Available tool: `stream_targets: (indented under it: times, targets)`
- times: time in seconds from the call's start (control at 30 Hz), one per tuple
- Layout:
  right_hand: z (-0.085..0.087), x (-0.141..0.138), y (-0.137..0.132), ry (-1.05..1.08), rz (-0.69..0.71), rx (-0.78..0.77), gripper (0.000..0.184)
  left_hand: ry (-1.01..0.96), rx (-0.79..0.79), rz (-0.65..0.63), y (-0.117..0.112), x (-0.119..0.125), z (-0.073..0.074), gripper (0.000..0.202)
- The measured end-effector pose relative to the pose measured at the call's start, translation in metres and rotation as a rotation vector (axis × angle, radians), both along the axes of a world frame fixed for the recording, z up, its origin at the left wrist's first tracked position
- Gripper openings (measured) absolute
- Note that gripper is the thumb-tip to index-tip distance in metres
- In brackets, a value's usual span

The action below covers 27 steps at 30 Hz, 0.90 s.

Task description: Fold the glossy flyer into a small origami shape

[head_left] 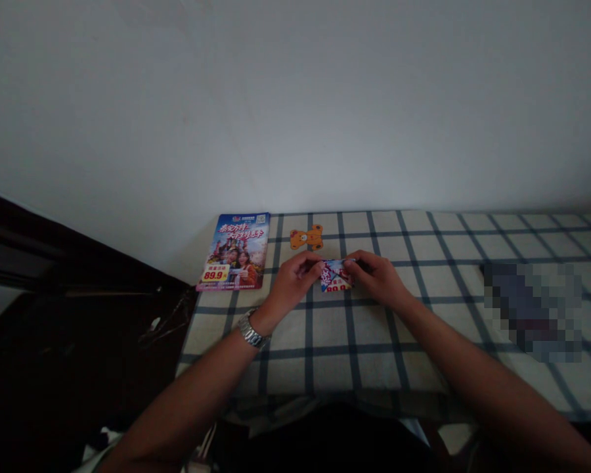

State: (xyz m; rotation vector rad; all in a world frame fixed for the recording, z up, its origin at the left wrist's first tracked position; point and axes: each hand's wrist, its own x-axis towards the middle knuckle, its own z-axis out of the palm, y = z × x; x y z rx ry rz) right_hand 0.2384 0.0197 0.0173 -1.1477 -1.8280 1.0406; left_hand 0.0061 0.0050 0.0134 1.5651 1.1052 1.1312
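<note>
A small folded piece of colourful printed paper lies on the checked tablecloth. My left hand, with a metal watch on its wrist, pinches the paper's left edge. My right hand pinches its right edge with curled fingers. Both hands rest low on the cloth with the paper between them.
A flat colourful flyer lies at the table's far left corner. A small orange bear-shaped item sits just beyond my hands. A blurred dark patch covers something on the right. A white wall stands behind; dark furniture is at the left.
</note>
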Motion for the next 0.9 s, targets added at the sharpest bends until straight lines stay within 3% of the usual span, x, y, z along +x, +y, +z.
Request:
stream_targets:
  times: [0.57,0.9]
  targets:
    - [0.0046,-0.0010,-0.0029,-0.109,-0.019,0.138,0.028,-0.031,0.022,0.004,-0.0011,0.0015,0.0012,0.033]
    - [0.0005,-0.0009,-0.0030,-0.071,-0.026,0.146,0.025,-0.135,-0.051,0.005,-0.0015,0.0025,0.0004,0.029]
